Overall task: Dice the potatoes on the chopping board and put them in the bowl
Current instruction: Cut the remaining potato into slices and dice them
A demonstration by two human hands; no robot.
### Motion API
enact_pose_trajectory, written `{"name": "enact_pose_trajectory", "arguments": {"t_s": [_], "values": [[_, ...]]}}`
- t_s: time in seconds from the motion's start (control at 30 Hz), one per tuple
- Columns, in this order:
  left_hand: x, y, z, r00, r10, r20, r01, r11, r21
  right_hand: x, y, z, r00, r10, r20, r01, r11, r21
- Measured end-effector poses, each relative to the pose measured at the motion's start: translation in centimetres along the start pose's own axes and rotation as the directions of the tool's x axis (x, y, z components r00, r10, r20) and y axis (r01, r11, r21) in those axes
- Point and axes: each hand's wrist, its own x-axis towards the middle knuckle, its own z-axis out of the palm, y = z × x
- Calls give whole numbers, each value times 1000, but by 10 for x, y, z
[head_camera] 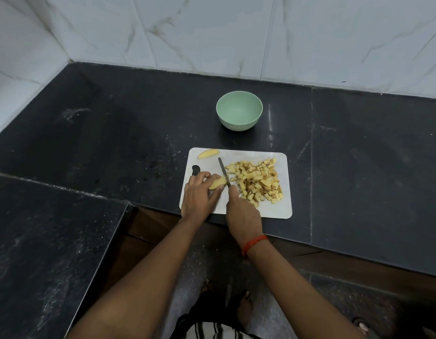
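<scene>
The left hand point(200, 195) is gripping a pale yellow potato wedge point(217, 183) lying lengthwise toward the right hand point(241, 215), which is clasping a slim steel knife point(223, 170) across the wedge's tip. The pale green round bowl point(239, 124) is sitting beyond both hands.

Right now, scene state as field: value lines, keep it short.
left hand: holds potato piece on the board
right hand: grips knife, blade at that piece's right end
chopping board: at counter edge
diced potato: pile on board's right side
potato wedge: uncut, board's far left corner
bowl: green, empty, beyond the board
</scene>
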Motion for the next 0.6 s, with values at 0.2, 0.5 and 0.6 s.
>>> {"name": "enact_pose_trajectory", "arguments": {"t_s": [0.2,0.5,0.6], "values": [[-1,2,0,1000,-5,1,5,1000,4,-31,7,-1,999,-37,-36,34,995,-91],[-7,3,-4,997,-75,-24,71,984,-162,-73,29,9,997,64,-45,-63,998,15],[-9,5,-7,995,-98,-30,89,973,-214,-61,22,13,992,31,-123,-29,999,20]]}}
